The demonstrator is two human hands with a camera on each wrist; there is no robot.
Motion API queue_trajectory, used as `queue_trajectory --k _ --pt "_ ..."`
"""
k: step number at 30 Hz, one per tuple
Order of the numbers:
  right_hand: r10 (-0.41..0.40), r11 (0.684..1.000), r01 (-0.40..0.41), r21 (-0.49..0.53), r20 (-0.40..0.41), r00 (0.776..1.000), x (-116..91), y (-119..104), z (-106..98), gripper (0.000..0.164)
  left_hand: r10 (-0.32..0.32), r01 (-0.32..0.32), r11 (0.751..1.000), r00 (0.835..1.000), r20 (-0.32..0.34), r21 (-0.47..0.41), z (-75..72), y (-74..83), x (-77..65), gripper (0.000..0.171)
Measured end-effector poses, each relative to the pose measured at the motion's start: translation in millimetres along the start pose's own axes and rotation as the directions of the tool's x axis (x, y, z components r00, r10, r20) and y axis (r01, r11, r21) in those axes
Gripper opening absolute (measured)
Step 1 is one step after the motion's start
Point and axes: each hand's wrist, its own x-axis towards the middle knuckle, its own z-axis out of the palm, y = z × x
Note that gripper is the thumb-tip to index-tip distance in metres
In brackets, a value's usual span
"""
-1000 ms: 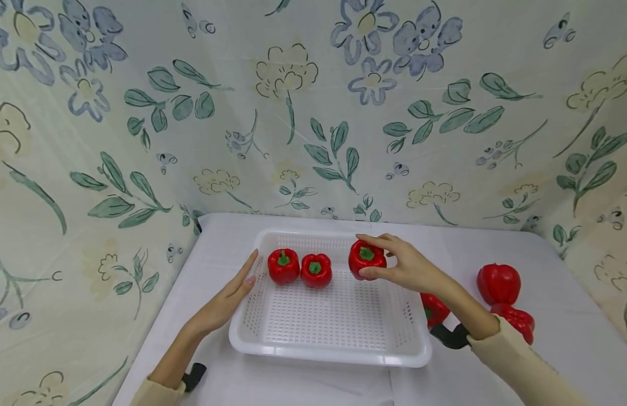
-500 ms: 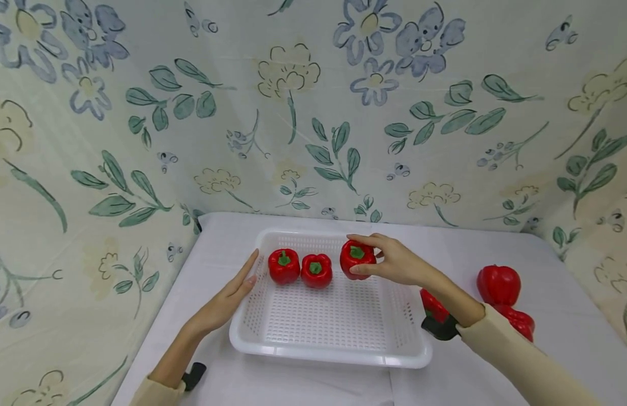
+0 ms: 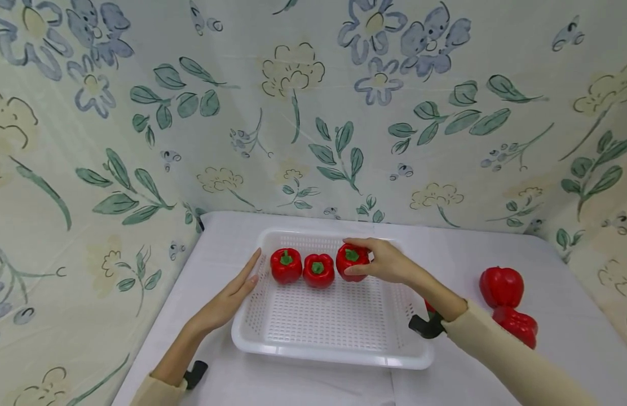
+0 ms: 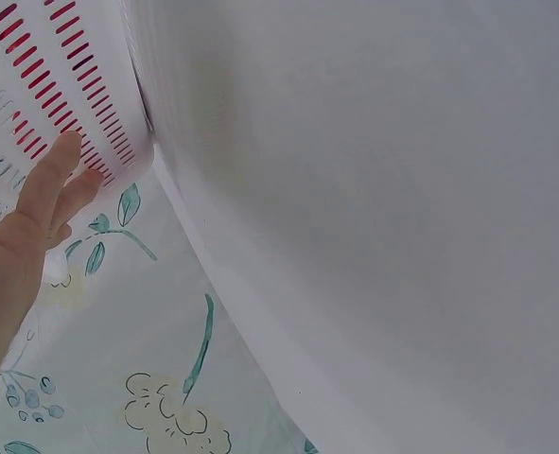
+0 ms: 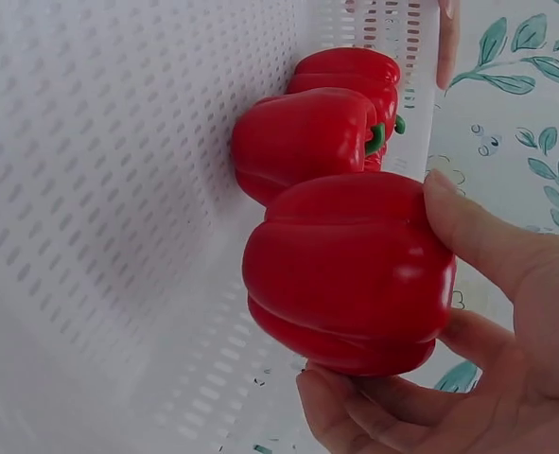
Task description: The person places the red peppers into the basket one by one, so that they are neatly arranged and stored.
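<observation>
My right hand [image 3: 382, 261] grips a red bell pepper [image 5: 355, 274] between thumb and fingers, over the back of a white perforated basket [image 3: 334, 356]. In the head view this held bell pepper [image 3: 350, 260] has its green stem facing up. Left of it, two more red bell peppers stand side by side in the basket: a middle pepper [image 3: 318, 277] and a left pepper [image 3: 285, 272]. My left hand [image 3: 227, 299], fingers straight, rests against the basket's left side. In the left wrist view those fingers [image 4: 47, 180] lie along the slotted wall.
Right of the basket, a red bell pepper [image 3: 501, 286] stands on the white-covered table [image 3: 455, 372], with another lying pepper [image 3: 516, 326] in front of it. A further pepper is mostly hidden behind my right forearm. A floral curtain [image 3: 313, 113] hangs behind the table.
My right hand has carried its bell pepper leftward and slightly down, next to the middle pepper in the basket. The left hand keeps its place on the basket's side.
</observation>
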Motion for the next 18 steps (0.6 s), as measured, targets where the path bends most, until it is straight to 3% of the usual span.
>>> queue_trajectory --k 9,18 --pt "0.048 0.999 -0.047 0.022 -0.034 0.998 4 -1 9 0.076 0.005 -0.005 1.0 1.0 -0.001 -0.005 -0.3 -2.1 0.8 0.063" --pt "0.146 0.987 -0.144 0.065 -0.036 0.989 7 4 18 0.075 0.006 -0.006 1.0 1.0 0.012 -0.007 0.4 -1.9 1.2 0.062"
